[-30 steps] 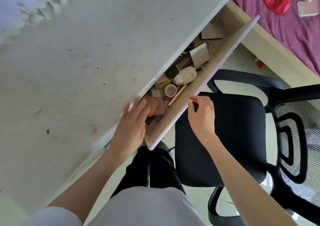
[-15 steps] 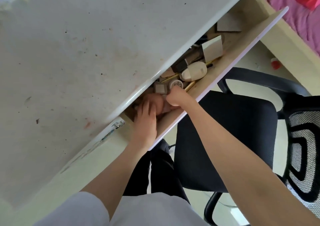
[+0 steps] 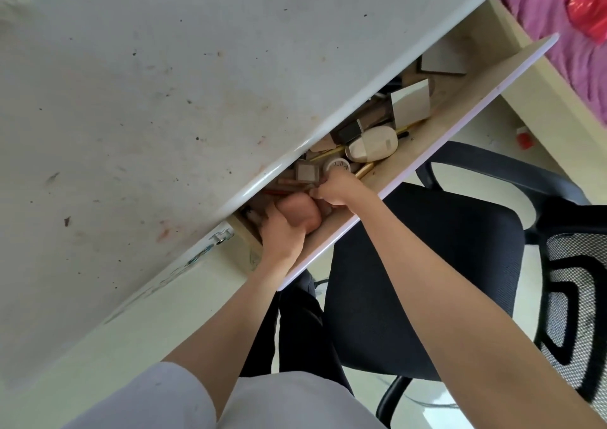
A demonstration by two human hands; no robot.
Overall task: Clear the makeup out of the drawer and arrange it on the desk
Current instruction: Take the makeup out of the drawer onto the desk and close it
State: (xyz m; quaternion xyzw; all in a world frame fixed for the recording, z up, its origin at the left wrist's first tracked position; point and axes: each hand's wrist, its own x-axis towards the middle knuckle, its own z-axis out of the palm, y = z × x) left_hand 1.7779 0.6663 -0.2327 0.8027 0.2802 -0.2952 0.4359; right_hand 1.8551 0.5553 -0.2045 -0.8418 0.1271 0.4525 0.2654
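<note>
The drawer (image 3: 437, 139) stands pulled out from under the white desk top (image 3: 164, 84), full of makeup. My left hand (image 3: 282, 235) is inside its near end and grips a round peach makeup sponge (image 3: 300, 213). My right hand (image 3: 338, 187) reaches in beside it with curled fingers; what they pinch is hidden. Further along lie a small round jar (image 3: 336, 166), a square compact (image 3: 307, 172), a cream oval case (image 3: 372, 148), gold pencils (image 3: 364, 169) and a grey box (image 3: 410, 103).
A black office chair (image 3: 427, 281) with a mesh back stands right of the drawer, close to my legs. A bed with a purple cover (image 3: 565, 34) and a red bag (image 3: 588, 11) lies at the upper right. The desk top is stained.
My right hand left the drawer's front edge and went into the drawer beside the left. My left hand has closed round the peach sponge. The view shifted slightly.
</note>
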